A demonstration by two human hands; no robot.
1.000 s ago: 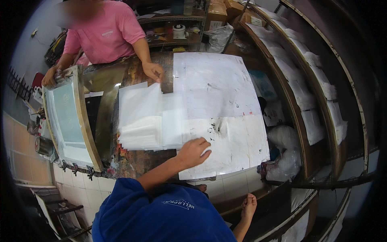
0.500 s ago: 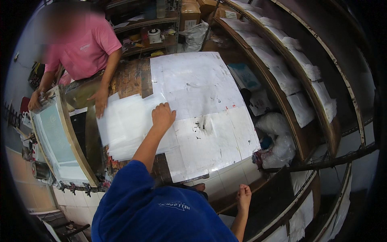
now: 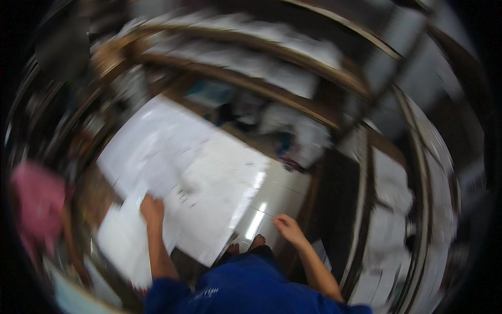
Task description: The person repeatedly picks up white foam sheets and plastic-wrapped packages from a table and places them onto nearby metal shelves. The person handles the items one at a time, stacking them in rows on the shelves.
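Note:
The picture is heavily blurred from fast head motion. My left hand [image 3: 151, 211] rests on large white sheets of paper [image 3: 209, 193] spread over a table, near where a smaller white sheet [image 3: 123, 243] overlaps them. My right hand [image 3: 286, 228] hangs free over the tiled floor [image 3: 272, 201] beside the table, holding nothing, fingers loosely apart. My blue shirt [image 3: 246, 288] fills the lower edge.
A person in a pink top [image 3: 34, 201] stands at the far left of the table. Curved wooden shelves [image 3: 293, 78] with stacked white sheets run along the top and right. Dark clutter lies on the floor beside the shelves [image 3: 293, 146].
The view has swung sharply, tilting the scene and blurring it. My left hand stays on the paper sheets. My right hand has risen further into view over the floor.

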